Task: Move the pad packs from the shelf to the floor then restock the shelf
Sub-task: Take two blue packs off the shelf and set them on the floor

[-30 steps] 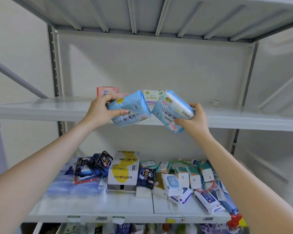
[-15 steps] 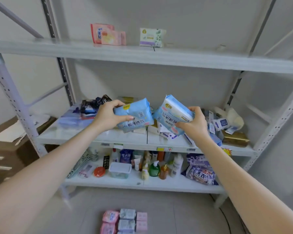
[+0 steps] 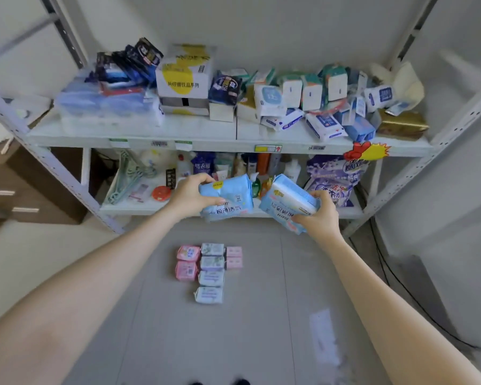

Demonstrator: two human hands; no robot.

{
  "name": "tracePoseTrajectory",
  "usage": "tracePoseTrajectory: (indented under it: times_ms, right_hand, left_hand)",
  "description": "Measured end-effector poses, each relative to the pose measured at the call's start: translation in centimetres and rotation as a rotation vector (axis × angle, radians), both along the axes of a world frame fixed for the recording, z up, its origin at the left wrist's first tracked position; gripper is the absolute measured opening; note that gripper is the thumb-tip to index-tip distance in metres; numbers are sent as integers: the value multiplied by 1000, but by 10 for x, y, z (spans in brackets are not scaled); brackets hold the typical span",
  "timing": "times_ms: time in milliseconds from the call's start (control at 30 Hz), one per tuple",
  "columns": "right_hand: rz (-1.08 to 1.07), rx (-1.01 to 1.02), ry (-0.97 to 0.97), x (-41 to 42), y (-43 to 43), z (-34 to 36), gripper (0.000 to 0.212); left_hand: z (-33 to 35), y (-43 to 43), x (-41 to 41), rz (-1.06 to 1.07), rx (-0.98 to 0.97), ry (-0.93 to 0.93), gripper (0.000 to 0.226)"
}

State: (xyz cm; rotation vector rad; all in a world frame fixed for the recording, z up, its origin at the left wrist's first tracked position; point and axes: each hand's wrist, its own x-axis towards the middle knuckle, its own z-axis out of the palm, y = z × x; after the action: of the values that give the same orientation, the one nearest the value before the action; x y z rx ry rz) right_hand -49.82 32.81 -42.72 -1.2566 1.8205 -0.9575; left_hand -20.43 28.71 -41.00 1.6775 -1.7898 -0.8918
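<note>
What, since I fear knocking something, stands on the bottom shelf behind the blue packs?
A green bottle and orange bottle show between the left blue pack and right blue pack, taller bottles above. The packs cover the rest.

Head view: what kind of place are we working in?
Likely a small shop's stockroom: a metal rack with price labels on its shelf edge, crowded with boxed toiletries, and pad packs lined up on the floor.
</note>
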Motion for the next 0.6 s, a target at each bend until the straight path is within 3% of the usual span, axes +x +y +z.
tracePoseTrajectory:
  times_ms: [600]
  right_hand:
    - [49,377,20,-25,11,-243,49]
  left_hand:
    - [-242,-49,-48,-40,327,8,33]
